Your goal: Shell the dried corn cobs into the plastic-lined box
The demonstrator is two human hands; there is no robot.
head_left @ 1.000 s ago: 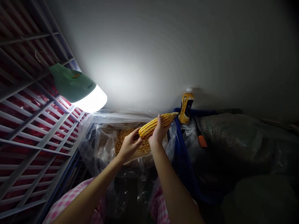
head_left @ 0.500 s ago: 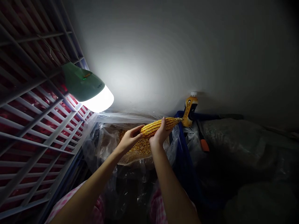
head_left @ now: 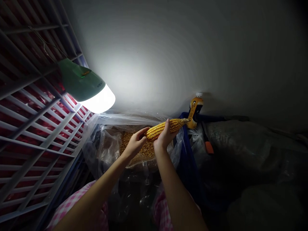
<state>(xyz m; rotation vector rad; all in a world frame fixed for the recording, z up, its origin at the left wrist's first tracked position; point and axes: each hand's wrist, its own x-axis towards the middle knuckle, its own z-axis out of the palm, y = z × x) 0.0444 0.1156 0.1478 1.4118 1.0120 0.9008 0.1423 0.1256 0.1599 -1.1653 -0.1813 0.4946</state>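
Observation:
An ear of corn (head_left: 156,131) with yellow kernels lies across both hands, its stalk end pointing right. My right hand (head_left: 164,138) wraps round its middle from below, thumb up over the near side. At the ear's left end, the fingers and thumb of my left hand (head_left: 135,143) are closed on the tip; the exact spot under them is hidden. Beneath the hands, loose corn kernels (head_left: 147,150) fill the bottom of a container lined with clear plastic sheeting (head_left: 108,146).
A lit green lamp (head_left: 83,80) hangs on the white plastic lattice (head_left: 51,109) at left. To the right, a yellow drink bottle (head_left: 194,109) stands by a blue crate (head_left: 190,157). An orange-ended tool (head_left: 209,147) and dark sacks (head_left: 250,146) lie beyond. A pale wall rises behind.
The camera view has shifted slightly, so the lamp and lattice sit further left and higher. Both hands keep their hold on the ear of corn, which has barely moved.

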